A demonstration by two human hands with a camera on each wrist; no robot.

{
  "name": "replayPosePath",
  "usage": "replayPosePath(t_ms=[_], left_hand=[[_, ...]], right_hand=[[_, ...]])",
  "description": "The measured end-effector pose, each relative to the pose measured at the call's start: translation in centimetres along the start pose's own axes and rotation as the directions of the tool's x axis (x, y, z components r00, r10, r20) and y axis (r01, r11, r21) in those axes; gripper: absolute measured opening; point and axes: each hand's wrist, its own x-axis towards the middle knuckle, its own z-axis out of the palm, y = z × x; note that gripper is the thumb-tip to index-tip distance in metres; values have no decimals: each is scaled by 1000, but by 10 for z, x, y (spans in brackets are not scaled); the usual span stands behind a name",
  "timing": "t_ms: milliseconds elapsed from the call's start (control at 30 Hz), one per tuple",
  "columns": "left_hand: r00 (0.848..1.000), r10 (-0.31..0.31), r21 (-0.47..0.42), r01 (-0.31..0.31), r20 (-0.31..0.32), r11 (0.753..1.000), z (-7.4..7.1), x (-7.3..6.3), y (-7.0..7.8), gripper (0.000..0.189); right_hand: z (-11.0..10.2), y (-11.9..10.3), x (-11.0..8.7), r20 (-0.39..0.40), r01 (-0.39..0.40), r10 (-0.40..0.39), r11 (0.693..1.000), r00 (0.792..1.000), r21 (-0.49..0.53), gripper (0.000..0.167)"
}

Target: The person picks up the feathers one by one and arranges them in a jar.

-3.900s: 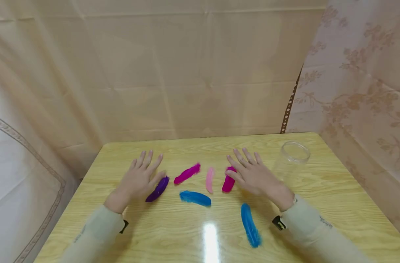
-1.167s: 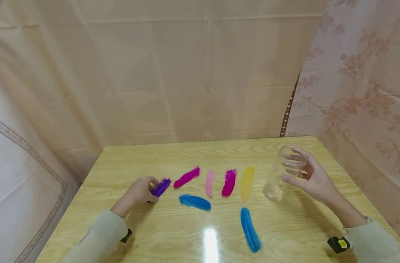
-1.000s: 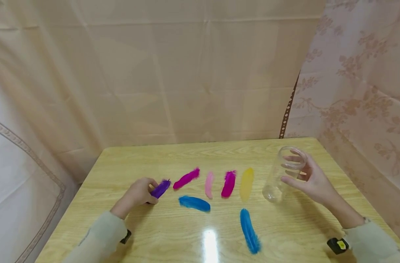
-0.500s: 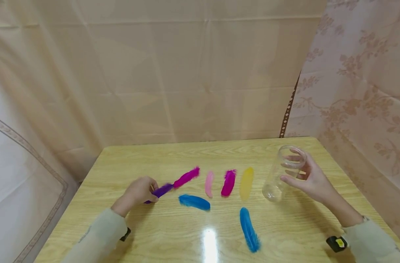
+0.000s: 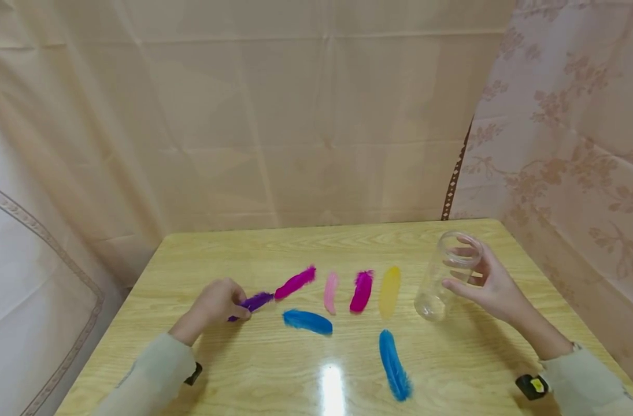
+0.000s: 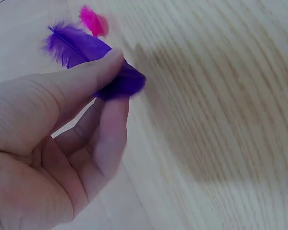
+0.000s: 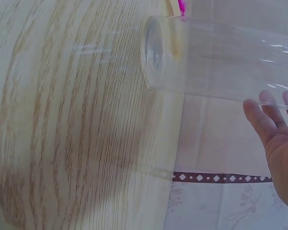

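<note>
At the left of the head view, my left hand (image 5: pixel 215 306) pinches a purple feather (image 5: pixel 257 301) between thumb and fingers. The left wrist view shows this purple feather (image 6: pixel 79 44) under the thumb, its fluffy end pointing away from the hand. On the right, my right hand (image 5: pixel 495 286) holds a tall clear jar (image 5: pixel 432 297) near its rim, with thumb and fingers around it. The jar looks empty and stands on the table. In the right wrist view, the fingers of the right hand (image 7: pixel 278 132) lie against the wall of the jar (image 7: pixel 216 57).
Between the hands lie a magenta feather (image 5: pixel 295 282), a pale pink feather (image 5: pixel 330 293), a second magenta feather (image 5: pixel 361 292), and a yellow feather (image 5: pixel 389 292). Nearer me are two blue feathers (image 5: pixel 307 322). A curtain hangs behind the wooden table (image 5: pixel 274 375).
Both hands were spread over the table; the left has since pinched the purple feather and the right has gripped the jar. The purple feather has turned, its tip now close to the left magenta feather.
</note>
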Motion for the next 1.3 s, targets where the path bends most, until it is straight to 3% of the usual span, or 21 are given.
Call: replayPosePath(t_ms=[167,300,400,567,733,833,1067,1300], left_hand=[[999,-45,-163,47,13,985,0,2,2,12],[996,-44,-332,67,77,941,2,3,8,11],[992,18,-429,37,123,902,5,3,14,14],[988,96,-466,-28,122,884,7,3,22,14],[989,80,-492,-8,125,870,6,4,27,20],[991,64,-484,0,117,875,6,7,30,23],[994,68,-468,-19,89,883,9,14,37,15],[994,76,-487,-31,72,873,11,20,46,14]], right_hand=[[0,0,0,8,-3,3,1000,1000,8,90],[0,1,0,14,4,-4,1000,1000,11,91],[0,0,0,24,18,-18,1000,1000,4,91],[0,-1,-1,19,7,-6,1000,1000,-11,91],[0,-2,-2,14,-6,6,1000,1000,-21,90],[0,-2,-2,18,-1,1,1000,1000,-28,90],[0,-1,-1,19,-12,12,1000,1000,-25,89],[0,0,-1,28,-16,17,999,999,-27,90]])
